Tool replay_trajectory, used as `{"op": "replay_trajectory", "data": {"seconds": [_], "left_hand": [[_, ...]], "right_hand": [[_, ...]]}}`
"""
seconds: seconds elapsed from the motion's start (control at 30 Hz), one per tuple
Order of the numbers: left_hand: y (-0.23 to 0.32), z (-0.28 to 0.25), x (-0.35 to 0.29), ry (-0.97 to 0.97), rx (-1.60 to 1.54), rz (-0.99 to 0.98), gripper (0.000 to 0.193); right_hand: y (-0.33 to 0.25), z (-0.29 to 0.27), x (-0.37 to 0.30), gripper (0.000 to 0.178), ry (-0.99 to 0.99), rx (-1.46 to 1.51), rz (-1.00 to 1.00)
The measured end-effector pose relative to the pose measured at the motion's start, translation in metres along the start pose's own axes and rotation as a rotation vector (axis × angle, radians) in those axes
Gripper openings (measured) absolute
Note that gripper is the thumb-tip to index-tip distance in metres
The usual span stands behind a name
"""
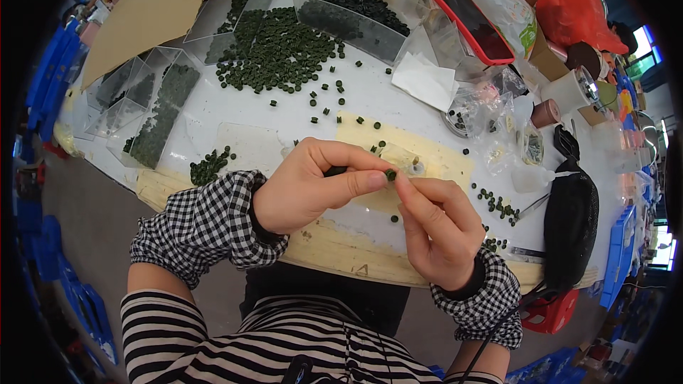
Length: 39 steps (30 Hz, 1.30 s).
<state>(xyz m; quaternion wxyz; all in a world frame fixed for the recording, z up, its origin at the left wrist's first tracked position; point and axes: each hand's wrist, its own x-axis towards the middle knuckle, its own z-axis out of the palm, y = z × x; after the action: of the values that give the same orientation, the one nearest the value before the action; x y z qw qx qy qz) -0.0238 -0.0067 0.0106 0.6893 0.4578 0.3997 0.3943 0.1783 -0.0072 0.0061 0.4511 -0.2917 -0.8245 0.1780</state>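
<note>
My left hand (307, 186) and my right hand (445, 233) meet over the table. Between their thumbs and forefingertips they pinch one small dark green grooved piece (390, 175), shaped like a tiny spool. Something dark (334, 171) shows inside the curl of my left hand; its kind is hidden. Just beyond the fingertips, a small clear fixture (400, 156) with a brass-coloured pin stands on a yellowish sheet (455, 163). A loose green piece lies by my right fingers. Farther off spreads a large heap of the same green pieces (284, 50).
Clear bins (167, 110) of green pieces stand at the left, and another bin (348, 28) at the back. A red-cased phone (473, 25) leans at the back right beside white tissue (425, 82). Tweezers (533, 206) and a black pouch (573, 227) lie at the right.
</note>
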Motion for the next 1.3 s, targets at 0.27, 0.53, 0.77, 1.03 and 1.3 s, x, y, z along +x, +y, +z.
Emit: {"op": "replay_trajectory", "data": {"seconds": [0.27,0.53,0.77,1.03,1.3], "left_hand": [[-0.0016,-0.0012,-0.0002,-0.067,-0.246,-0.12,0.024],[-0.0006,0.0018,-0.0006,0.017,-0.041,-0.019,0.022],[0.0003,0.0008,-0.0054,0.136,0.57,0.49,0.019],[0.0021,0.0005,-0.0076,0.158,0.681,0.528,0.02],[0.0013,0.0018,-0.0078,0.176,0.66,0.544,0.02]], "right_hand": [[-0.0002,0.0002,-0.0001,0.048,0.009,-0.011,-0.01],[0.0009,0.0011,-0.0008,0.049,0.014,-0.014,-0.017],[-0.0003,0.0015,-0.0011,0.047,-0.01,-0.001,0.006],[0.0004,0.0033,-0.0013,0.044,-0.006,0.013,0.0],[0.0003,0.0043,-0.0015,0.042,-0.004,0.016,0.012]]}}
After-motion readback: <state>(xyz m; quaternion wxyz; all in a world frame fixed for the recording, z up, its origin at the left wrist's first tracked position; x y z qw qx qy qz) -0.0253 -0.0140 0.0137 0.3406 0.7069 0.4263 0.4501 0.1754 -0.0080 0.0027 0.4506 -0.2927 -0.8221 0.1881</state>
